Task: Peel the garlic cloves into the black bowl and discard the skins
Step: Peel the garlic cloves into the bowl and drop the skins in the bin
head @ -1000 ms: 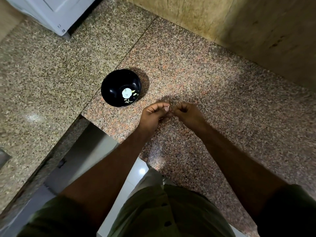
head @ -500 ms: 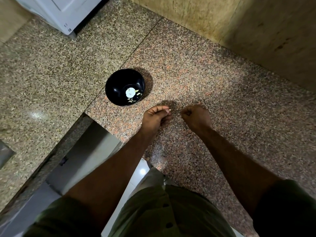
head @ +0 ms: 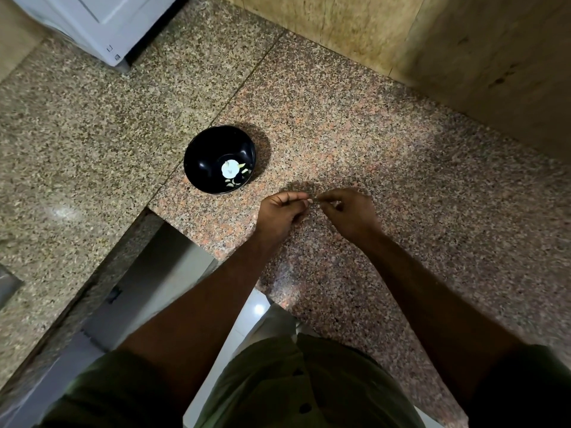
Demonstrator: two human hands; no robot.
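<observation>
Granite counter [head: 386, 156] fills most of the view, a seam running from 12 o'clock down toward the bowl, the slab left of it greyer than the pink one on the right. Tan wall [head: 432, 41] runs across 12 to 3 o'clock. White appliance [head: 92, 20] sits at 11 o'clock, its corner over the counter. Counter edge drops at 7 o'clock to a pale floor [head: 247, 310]. Green shirt [head: 293, 387] along the bottom at 6 o'clock, buttons showing.

Both forearms reach up from 6 o'clock and meet just right of centre, above the pink slab.

Bowl [head: 219, 159], black and round, stands on the counter at about 10 o'clock from the hands, near them but apart, sitting on the seam. Inside: a white garlic clove [head: 230, 168] near the bottom, and a few pale small bits [head: 234, 180] at its 5 o'clock; cannot tell if those are cloves or a printed pattern.

Left hand [head: 282, 213]: fingers curled in, thumb and forefinger pressed together at the tip, pointing to 3 o'clock. Right hand [head: 349, 211]: fingers curled too, thumb and forefinger pinched, pointing to 9 o'clock. The two pinches meet tip to tip on something tiny [head: 312, 199]; too small and dark to tell clove from skin
</observation>
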